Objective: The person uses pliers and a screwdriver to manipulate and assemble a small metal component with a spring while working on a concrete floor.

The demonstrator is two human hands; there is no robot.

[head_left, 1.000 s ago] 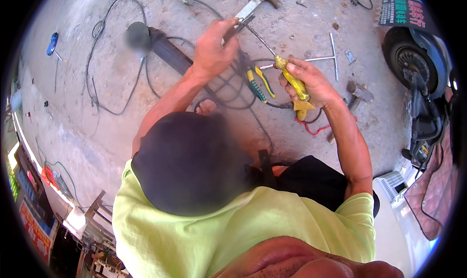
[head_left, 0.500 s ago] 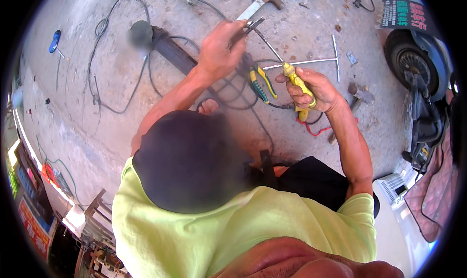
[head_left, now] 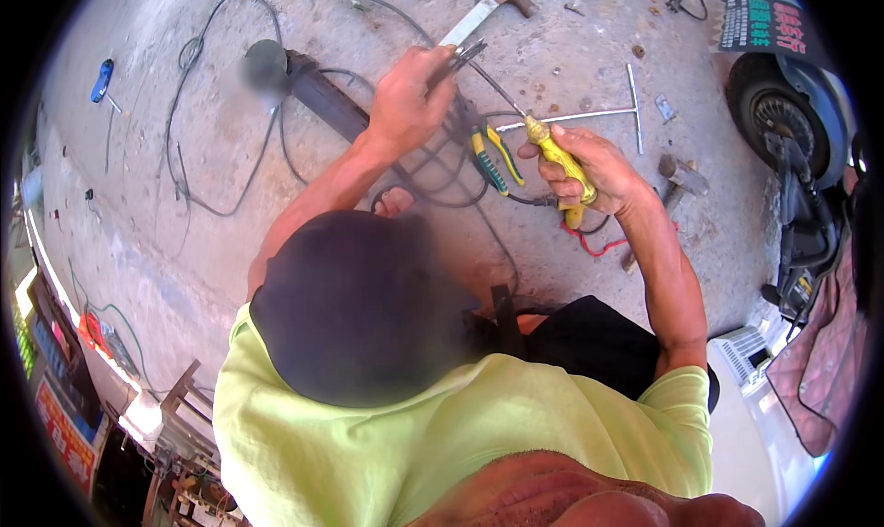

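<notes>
My left hand [head_left: 410, 99] is closed around a small dark metal piece [head_left: 468, 55] whose slotted end sticks out past the fingers. My right hand [head_left: 594, 168] grips the yellow handle of a screwdriver [head_left: 564, 161]. Its thin shaft reaches up and left, and the tip meets or lies very near the metal piece. Just beyond the left hand lies a claw hammer [head_left: 486, 11] with a pale metal shaft. Between and below the hands, pliers with green and yellow handles [head_left: 497, 161] rest on the concrete. Fingers hide most of the metal piece.
An angle grinder [head_left: 322, 94] and looping dark cables lie at the left. A T-shaped metal rod [head_left: 635, 108] and a mallet-like hammer [head_left: 681, 177] are on the right, near a scooter wheel [head_left: 783, 112]. A blue-handled tool [head_left: 103, 80] lies far left.
My left hand has shifted slightly down and left with the metal piece. The screwdriver and right hand have moved a little left along with it.
</notes>
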